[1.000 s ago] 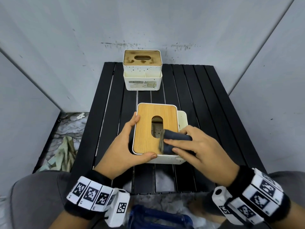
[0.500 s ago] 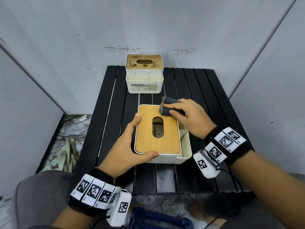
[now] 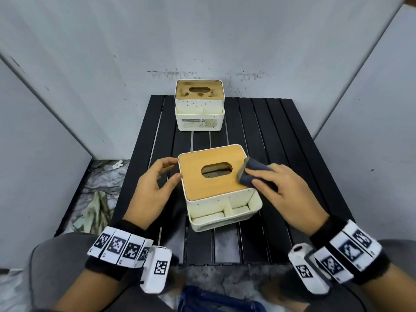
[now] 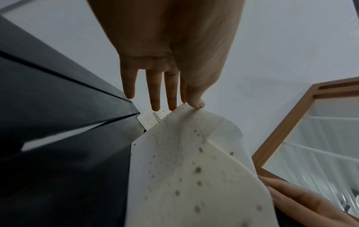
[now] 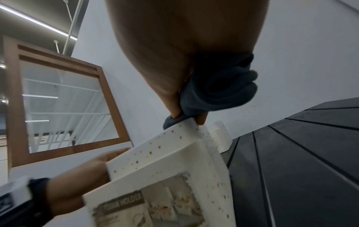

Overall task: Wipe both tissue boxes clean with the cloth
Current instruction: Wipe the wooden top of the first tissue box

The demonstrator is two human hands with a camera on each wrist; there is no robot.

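Reading "TISSUE HOLDER" on its label, the near tissue box sits mid-bench. Right hand fingers clamp the cloth on its lid's right edge; left hand fingers, spread, touch its left side.

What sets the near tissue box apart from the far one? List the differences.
The near tissue box has a clean, bright wooden lid; the far tissue box has a stained, blotchy one. The near box sits skewed, with the left hand and the cloth on it; the far box stands square, untouched. Both are white, brown-speckled, with front compartments.
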